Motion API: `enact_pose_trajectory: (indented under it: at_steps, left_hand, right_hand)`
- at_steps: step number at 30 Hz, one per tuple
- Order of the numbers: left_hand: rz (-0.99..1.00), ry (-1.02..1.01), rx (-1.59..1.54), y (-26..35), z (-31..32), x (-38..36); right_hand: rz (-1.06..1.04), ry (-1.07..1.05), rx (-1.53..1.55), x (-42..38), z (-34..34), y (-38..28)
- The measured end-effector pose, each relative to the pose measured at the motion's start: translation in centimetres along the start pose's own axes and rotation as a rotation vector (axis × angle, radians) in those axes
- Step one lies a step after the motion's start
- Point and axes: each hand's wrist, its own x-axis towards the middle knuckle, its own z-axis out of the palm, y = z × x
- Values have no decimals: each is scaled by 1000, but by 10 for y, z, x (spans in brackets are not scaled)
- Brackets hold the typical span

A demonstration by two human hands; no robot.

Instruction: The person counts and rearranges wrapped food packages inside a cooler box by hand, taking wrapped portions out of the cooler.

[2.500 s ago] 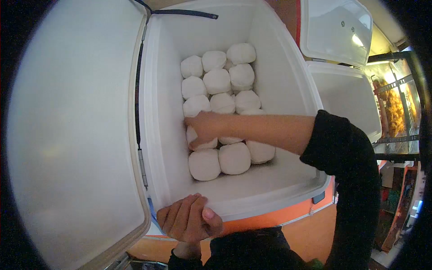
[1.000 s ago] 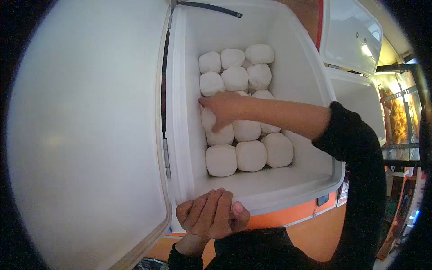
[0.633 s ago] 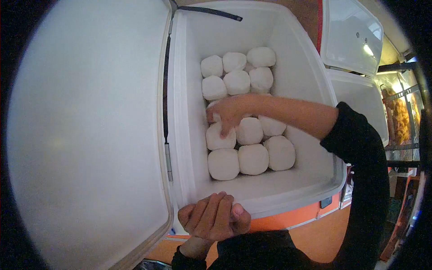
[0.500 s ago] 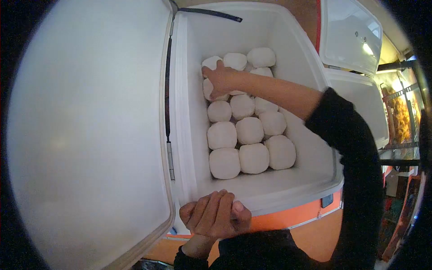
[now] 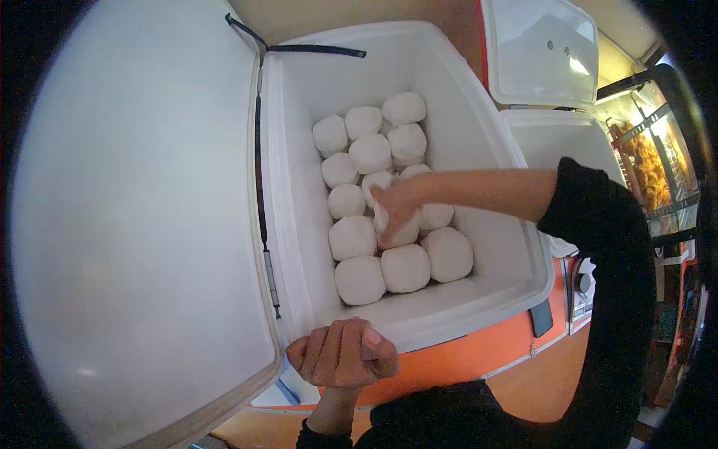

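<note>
A white-lined cooler box (image 5: 479,299) stands open in front of me, with several white dough balls (image 5: 360,280) packed in rows on its floor. My right hand (image 5: 396,211) reaches in from the right and presses on a dough ball (image 5: 404,235) in the middle column, fingers curled over its top. My left hand (image 5: 341,353) is closed over the near rim of the cooler at its front left corner. Both arms wear black sleeves.
The cooler's big white lid (image 5: 127,224) stands open at the left, held by a black strap (image 5: 314,50). A second white cooler (image 5: 550,142) with its lid (image 5: 542,52) raised sits at the right. Racks with orange goods (image 5: 651,161) are at the far right.
My right hand pressed on balls in the left column, went up to the far rows, then came back to a ball in the middle column. My left hand stayed on the rim.
</note>
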Motion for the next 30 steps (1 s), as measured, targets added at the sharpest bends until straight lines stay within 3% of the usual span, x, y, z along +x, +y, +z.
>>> enact_pose_trajectory:
  at_steps: [2,6,10,13,15,16,18,21,23,26,30]
  left_hand:
    - [41,27,27,-3,0,1]
    - [26,-9,15,-1,-1,1]
    - [11,25,9,0,1,1]
    - [15,41,8,-1,3,2]
    - [13,40,-3,1,2,1]
    - [7,25,-8,1,1,1]
    - [14,10,-19,1,-1,2]
    - [12,-25,2,1,-2,2]
    - [31,81,-15,-1,5,0]
    - [16,70,-20,-1,5,-1]
    - [-1,62,-14,3,3,-1]
  right_hand:
    - [-78,-111,24,-3,16,7]
    - [-296,-485,444,29,7,50]
    - [-291,-305,-89,59,21,54]
    - [-57,-499,-72,36,-42,22]
    - [1,147,-214,67,-44,31]
    - [9,147,-205,79,-37,38]
    - [-78,498,-314,109,-19,53]
    - [-126,528,-291,144,-16,62]
    - [-130,431,-211,120,-29,57]
    - [-95,87,-58,48,-52,41]
    - [-40,-292,-49,-14,-18,54]
